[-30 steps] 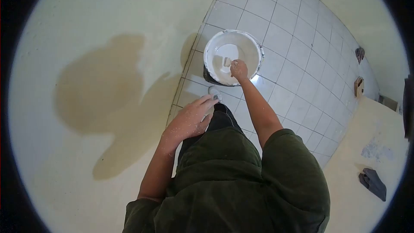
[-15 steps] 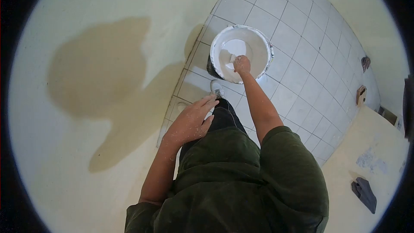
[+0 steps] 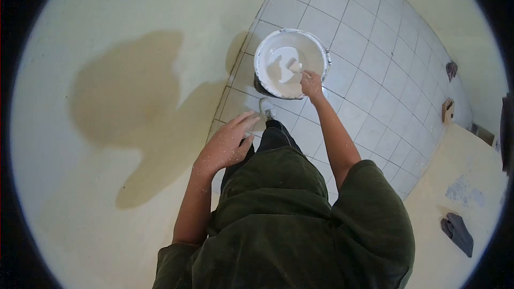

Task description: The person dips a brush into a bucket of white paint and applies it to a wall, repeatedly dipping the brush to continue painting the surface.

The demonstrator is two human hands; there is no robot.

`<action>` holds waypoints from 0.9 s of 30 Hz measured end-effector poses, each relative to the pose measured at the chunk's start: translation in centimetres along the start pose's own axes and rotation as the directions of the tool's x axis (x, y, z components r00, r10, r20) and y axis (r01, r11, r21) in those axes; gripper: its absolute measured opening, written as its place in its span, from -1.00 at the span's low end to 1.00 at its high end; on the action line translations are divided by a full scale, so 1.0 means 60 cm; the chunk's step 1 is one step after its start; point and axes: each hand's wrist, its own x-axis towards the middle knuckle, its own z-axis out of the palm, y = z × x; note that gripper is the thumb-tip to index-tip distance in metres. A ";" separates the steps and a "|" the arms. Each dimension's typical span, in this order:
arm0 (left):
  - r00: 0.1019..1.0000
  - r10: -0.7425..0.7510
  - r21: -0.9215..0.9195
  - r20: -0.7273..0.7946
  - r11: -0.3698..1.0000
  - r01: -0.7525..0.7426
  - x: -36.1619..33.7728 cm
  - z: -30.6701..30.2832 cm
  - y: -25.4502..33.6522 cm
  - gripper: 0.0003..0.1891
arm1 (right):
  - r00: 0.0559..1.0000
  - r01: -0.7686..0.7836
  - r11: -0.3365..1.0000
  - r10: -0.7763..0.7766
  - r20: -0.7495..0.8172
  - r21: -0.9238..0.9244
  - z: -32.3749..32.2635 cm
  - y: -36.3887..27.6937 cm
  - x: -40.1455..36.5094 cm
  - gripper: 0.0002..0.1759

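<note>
My right hand is closed around the handle of a paintbrush, over the near right rim of a large bucket. The brush's pale, paint-coated head shows inside the bucket, above white paint lying at the bottom. White paint smears the bucket's rim, and its outer side looks dark. My left hand, speckled with white, hangs in front of my body with its fingers stretched out and holding nothing. It is nearest to my leg and the pale wall.
The bucket stands on white floor tiles, just ahead of my shoe. A pale yellow wall with my shadow on it rises close on the left. At the right lie a dark cloth and a light brown object.
My right hand has shifted right toward the rim, and more of the brush head now shows. My left hand has moved slightly left and down in view.
</note>
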 end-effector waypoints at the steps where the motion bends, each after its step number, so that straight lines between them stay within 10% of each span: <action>1: 1.000 0.001 0.004 0.010 1.000 -0.001 0.000 -0.001 0.003 -0.46 | 0.994 0.086 0.996 -0.089 -0.060 -0.037 -0.011 -0.004 -0.025 -0.70; 27: 0.991 0.128 0.060 0.041 0.990 -0.131 -0.035 0.027 0.047 -0.45 | 0.959 0.271 0.962 -0.269 -0.091 0.018 -0.043 -0.042 -0.207 -0.66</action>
